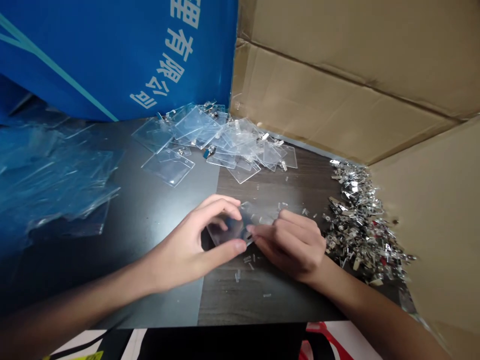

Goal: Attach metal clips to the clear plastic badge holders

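My left hand (195, 245) holds a clear plastic badge holder (228, 231) between its thumb and fingers, above the table. My right hand (290, 245) pinches the holder's right edge with its fingertips, and those fingers hide part of it. Short clear plastic pieces (248, 260) lie scattered on the tabletop just below my hands. A heap of clear badge holders (213, 142) lies beyond them, some with metal clips attached. To the right of my right hand sits a large pile of shiny metal clips (356, 225).
The dark wood-grain table (262, 300) has a front edge close to me. A blue plastic bag (48, 170) lies at the left, with a blue printed board (112, 50) behind it. Brown cardboard walls (337, 75) rise along the back and right.
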Available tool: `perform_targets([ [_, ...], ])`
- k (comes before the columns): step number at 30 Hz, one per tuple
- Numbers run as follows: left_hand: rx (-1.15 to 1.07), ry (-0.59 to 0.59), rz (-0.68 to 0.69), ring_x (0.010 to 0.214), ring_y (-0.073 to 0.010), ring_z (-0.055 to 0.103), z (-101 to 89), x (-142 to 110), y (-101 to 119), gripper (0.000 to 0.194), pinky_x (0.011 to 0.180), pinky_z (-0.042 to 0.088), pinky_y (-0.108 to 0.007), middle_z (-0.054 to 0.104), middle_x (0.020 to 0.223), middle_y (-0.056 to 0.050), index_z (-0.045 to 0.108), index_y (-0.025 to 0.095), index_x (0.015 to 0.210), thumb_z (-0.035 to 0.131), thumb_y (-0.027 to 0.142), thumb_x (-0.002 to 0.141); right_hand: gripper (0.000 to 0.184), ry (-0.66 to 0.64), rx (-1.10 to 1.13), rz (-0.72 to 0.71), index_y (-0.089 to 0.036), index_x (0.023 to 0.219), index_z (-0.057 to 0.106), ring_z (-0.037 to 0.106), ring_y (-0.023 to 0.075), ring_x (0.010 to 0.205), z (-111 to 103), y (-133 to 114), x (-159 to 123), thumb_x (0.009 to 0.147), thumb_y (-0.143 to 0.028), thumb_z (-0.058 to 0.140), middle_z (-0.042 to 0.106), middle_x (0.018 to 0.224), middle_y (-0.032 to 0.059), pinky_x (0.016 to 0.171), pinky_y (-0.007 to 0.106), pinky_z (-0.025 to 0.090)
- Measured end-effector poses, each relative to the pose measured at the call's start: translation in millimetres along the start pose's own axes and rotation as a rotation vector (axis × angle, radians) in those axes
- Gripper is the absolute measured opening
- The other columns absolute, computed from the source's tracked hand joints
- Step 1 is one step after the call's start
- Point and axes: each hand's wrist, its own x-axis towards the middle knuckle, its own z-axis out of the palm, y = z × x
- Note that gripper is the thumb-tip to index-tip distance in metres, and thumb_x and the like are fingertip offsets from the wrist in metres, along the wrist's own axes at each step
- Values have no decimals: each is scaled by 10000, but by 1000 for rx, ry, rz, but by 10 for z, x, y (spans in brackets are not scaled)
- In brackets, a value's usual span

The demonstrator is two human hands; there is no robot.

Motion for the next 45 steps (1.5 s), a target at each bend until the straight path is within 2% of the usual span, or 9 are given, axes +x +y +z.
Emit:
perform_targets([
  [7,170,-90,-174,962,-238,640,-70,125,52,336,885,516,-407,709,1080,-45,665,228,1152,797,380,883,109,-91,39,-107,-163,1122,767,429,176,650,-8,64,-7,1078,-93,695,568,667,-15,564,372,329],
  [14,-138,-186,-130,1100,-220,702,-60,97,-69,437,1015,588,-436,692,1219,-77,489,245,1284,735,264,923,170,-125,74,-180,-158,1184,737,476,172,647,-24,22,77,1146,-113,579,641,693,-9,568,361,382],
  [17,-172,-128,-95,1121,-204,703,-5,72,-81,603,1004,607,-413,635,1294,-82,427,280,1407,718,167,891,205,-116,137,-72,-197,1288,675,488,166,643,1,-53,68,1105,-106,654,639,739,-20,577,342,405],
  [23,-288,-161,-58,1057,-180,702,-72,54,-146,931,923,626,-361,561,1243,-46,266,405,1645,678,70,881,525,-170,425,410,-257,1461,430,605,156,759,10,-207,74,1016,-101,661,554,885,-48,743,319,522],
  [30,-500,-206,44,1249,-238,727,-196,120,-317,625,1162,564,-462,673,1326,-91,490,342,1593,593,110,1022,293,-394,529,606,-226,1431,462,674,206,969,22,-152,119,1142,-184,488,698,1105,66,912,390,569],
  [33,-602,-187,-16,1313,-289,750,-185,134,-285,580,1191,560,-519,713,1437,-142,489,332,1611,625,204,1062,438,-387,518,564,-194,1596,413,678,207,972,24,-126,101,1162,-212,470,705,1155,87,925,400,585],
  [36,-636,-132,-95,1305,-301,776,-165,140,-230,480,1146,596,-498,762,1416,-158,546,312,1531,686,282,1073,554,-391,495,553,-158,1708,368,643,184,857,4,-123,94,1171,-244,473,677,1049,48,845,369,584],
  [42,-536,-31,-82,1227,-288,816,-153,165,-237,483,1118,624,-467,810,1300,-137,575,275,1458,790,283,1026,410,-339,490,647,-158,1515,669,513,131,637,-14,-134,100,1145,-310,576,537,746,-61,644,276,466],
  [45,-542,-24,-58,1237,-292,812,-146,174,-268,522,1092,636,-443,817,1311,-160,575,253,1431,839,261,981,501,-378,505,634,-105,1626,553,475,122,567,-5,-119,68,1159,-280,502,520,700,-86,614,280,432],
])
